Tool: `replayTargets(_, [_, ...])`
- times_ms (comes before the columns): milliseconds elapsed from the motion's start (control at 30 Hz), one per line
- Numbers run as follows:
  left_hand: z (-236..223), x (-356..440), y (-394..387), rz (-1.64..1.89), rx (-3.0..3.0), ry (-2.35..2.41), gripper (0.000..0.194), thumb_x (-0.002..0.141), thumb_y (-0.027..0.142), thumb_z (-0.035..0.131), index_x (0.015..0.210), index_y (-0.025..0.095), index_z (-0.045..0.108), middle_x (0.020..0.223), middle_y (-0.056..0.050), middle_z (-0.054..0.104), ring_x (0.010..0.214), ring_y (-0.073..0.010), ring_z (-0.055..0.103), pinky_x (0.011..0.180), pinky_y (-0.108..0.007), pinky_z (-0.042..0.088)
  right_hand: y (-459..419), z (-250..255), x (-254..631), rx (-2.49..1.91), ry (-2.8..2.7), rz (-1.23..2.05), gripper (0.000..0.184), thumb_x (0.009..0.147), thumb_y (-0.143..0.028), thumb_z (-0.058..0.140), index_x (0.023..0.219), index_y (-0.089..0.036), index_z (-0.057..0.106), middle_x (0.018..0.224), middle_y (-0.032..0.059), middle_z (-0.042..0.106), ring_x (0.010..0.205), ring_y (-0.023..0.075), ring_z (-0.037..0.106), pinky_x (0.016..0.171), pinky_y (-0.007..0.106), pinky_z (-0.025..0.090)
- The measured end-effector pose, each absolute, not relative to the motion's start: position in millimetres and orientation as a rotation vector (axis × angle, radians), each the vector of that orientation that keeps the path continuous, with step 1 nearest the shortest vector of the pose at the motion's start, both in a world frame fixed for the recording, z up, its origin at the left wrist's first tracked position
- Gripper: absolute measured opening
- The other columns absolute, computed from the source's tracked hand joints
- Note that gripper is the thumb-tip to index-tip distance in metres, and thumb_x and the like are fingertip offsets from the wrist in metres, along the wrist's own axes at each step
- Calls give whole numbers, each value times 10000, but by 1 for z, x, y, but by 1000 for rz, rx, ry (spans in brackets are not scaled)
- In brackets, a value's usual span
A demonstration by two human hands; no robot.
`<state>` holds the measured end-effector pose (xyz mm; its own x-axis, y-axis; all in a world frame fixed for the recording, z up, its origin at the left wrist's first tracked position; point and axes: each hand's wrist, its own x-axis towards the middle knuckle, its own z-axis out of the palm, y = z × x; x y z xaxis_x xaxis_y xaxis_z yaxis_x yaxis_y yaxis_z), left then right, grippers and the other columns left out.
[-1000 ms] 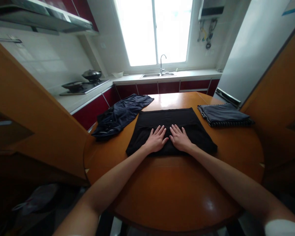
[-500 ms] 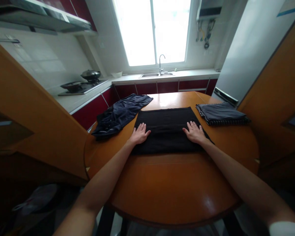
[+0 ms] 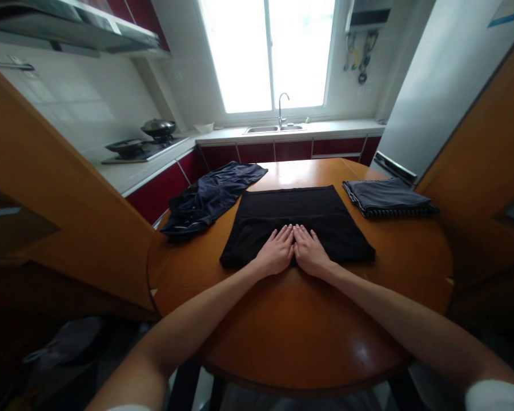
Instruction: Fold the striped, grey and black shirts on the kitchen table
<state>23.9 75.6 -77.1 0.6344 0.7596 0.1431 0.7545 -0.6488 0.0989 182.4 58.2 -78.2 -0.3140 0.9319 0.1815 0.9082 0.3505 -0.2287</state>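
Observation:
A folded black cloth (image 3: 300,202), perhaps a garment, lies flat on the wooden table (image 3: 300,325). My left hand (image 3: 277,250) rests palm down on its near middle part, fingers stretched out. Right beside it my right hand (image 3: 310,249) lies flat too, and the fingertips of both hands meet or nearly meet. Neither hand grips anything. Under the palms, part of the cloth's near edge is hidden.
To the left lies a crumpled dark navy garment (image 3: 214,197). A folded grey cloth stack (image 3: 388,197) sits at the right. Beyond the table are a counter with a sink (image 3: 263,129), a stove (image 3: 148,149) with pans, and a fridge (image 3: 445,85).
Both hands have slid inward from the cloth's left and right sides to its near middle, coming together. The cloth's side edges now show uncovered. Both garments beside it stay put.

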Motion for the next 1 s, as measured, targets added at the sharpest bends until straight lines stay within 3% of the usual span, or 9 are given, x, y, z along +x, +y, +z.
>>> replayTargets(500, [-85,19,73,272,2886,1368,609,1061,398,243,1574,78,316,1654,-146,251,1542,-247,222,1250,-444,202,56,-85,201,-1785,-2317,8,640,1022,-402,296,1570,-73,333,1665,139,197,1553,259,160,1239,527,124])
replayTargets(1000, [-88,19,76,290,2862,1376,606,1058,433,265,1582,133,312,1656,-125,260,1546,-240,206,1249,-443,198,61,-81,200,-1784,-2306,82,642,1002,-394,337,1552,-64,368,1663,154,213,1556,270,140,1239,537,110])
